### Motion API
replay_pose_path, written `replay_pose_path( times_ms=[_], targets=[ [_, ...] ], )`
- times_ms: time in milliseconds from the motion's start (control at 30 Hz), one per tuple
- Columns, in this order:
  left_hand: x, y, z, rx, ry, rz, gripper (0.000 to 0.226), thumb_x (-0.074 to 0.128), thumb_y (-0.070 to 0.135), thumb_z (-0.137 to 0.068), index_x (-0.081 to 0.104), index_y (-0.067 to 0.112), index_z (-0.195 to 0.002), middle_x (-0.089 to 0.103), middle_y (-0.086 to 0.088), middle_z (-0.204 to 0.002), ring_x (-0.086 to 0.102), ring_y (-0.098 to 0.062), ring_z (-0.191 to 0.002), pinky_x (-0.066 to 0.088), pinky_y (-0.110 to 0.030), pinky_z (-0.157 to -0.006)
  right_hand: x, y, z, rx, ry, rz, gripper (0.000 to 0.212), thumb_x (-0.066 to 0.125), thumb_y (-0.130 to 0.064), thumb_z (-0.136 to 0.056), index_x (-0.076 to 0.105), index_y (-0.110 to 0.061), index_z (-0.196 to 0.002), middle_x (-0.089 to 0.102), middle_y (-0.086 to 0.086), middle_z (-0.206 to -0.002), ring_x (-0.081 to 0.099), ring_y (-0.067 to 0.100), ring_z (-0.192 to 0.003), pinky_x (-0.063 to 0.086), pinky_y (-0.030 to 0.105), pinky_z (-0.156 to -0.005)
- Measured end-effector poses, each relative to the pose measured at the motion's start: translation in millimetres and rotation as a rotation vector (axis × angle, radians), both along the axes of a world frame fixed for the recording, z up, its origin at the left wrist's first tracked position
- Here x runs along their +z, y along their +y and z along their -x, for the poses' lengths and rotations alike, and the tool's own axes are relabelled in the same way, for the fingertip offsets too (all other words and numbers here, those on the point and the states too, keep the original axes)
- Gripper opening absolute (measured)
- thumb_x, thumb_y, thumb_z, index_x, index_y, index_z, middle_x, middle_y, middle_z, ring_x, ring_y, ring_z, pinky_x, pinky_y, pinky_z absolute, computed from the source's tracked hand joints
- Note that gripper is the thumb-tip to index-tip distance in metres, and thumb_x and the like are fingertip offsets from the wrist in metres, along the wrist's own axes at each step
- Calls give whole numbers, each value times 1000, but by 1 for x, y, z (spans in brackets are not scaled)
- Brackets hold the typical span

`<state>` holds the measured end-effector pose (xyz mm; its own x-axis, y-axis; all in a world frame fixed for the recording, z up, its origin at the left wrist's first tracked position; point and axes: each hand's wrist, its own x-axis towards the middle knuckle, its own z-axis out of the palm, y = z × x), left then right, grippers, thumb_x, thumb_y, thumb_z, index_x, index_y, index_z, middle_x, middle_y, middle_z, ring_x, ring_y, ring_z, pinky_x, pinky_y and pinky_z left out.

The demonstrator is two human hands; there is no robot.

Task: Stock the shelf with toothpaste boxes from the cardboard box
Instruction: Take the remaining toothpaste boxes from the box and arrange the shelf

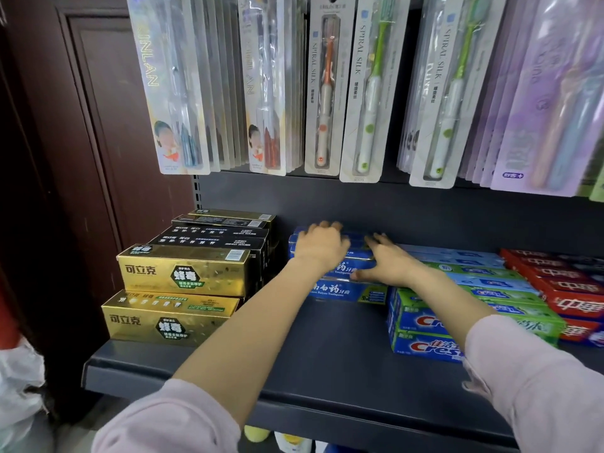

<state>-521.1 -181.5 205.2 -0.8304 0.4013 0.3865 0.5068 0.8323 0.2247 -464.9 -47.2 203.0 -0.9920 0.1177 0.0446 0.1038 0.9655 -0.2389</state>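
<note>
Blue card boxes (343, 291) lie in a low row at the far middle of the shelf (327, 354), between the gold boxes (183, 279) on the left and the green boxes (457, 318) on the right. Both hands are on them, close together: the left hand (322, 245) lies over the far boxes, the right hand (389, 261) presses flat with its fingers spread. Neither plainly grips. To do this well, I judge, push evenly with both palms so the row slides back square and the fronts line up. The boxes are long, sharp-edged and glossy, likely slippery on the smooth dark metal. The cardboard box is out of view.
</note>
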Motion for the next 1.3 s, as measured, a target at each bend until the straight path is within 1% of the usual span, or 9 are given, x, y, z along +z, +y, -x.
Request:
replay_pose_path(
  times_ms=[167,233,300,400,467,767,933,1167,1300],
  targets=[
    [-11,-2,-5,-119,-74,128,54,31,58,-95,42,30,-139,39,-3,-148,30,-28,-137,24,-49,-109,8,20,-21,-39,32,35,107,71,-47,-77,2,-11,-152,-7,9,-160,-8,22,-147,8,35,-119],
    [-12,-5,-5,-122,-80,144,59,29,64,-92,37,34,-142,32,0,-153,23,-27,-142,17,-53,-112,7,30,-34,-102,-23,18,105,62,-57,-79,1,-14,-152,-7,8,-160,-7,23,-147,7,37,-119],
    [-12,-3,-10,-131,-89,164,66,30,71,-87,31,38,-145,22,2,-157,13,-26,-146,9,-59,-113,4,36,-47,-139,-91,26,94,43,-68,-84,4,-17,-152,-3,5,-160,-5,22,-148,6,39,-119],
    [-14,3,-16,-145,-123,195,71,31,75,-84,24,43,-146,13,3,-160,7,-28,-147,5,-64,-112,-2,39,-54,-124,-102,5,60,18,-48,-101,11,-17,-152,2,3,-160,-1,18,-148,4,38,-118],
    [-13,5,-15,-150,-134,226,67,31,72,-86,21,44,-146,13,3,-160,8,-29,-147,6,-66,-112,-7,42,-49,-120,-87,-57,53,13,-37,-103,9,-14,-152,0,4,-160,-1,18,-148,5,38,-120],
    [-8,1,-12,-177,-188,284,62,36,63,-91,14,47,-147,6,5,-161,2,-28,-148,3,-65,-112,-11,45,-43,-129,-93,-79,54,15,-35,-102,8,-16,-152,0,4,-160,2,19,-148,7,39,-118],
    [-3,20,-21,-133,-154,154,59,32,66,-90,31,40,-143,15,5,-159,9,-23,-147,5,-63,-113,-3,57,-39,-166,15,-3,56,25,-38,-102,20,-11,-150,14,8,-159,15,24,-146,15,34,-116],
    [0,34,-20,-108,-267,228,52,17,57,-97,18,44,-147,9,10,-160,2,-25,-148,-1,-65,-112,2,69,-27,-184,-121,-131,60,14,-46,-101,20,-12,-150,16,8,-158,15,22,-146,3,40,-119],
    [-1,37,-21,-102,-268,231,51,16,55,-98,15,43,-148,7,10,-160,0,-25,-148,-2,-65,-112,-2,69,-27,-149,-108,-91,59,16,-43,-102,14,-10,-151,9,7,-160,10,21,-147,7,36,-118]
  ],
)
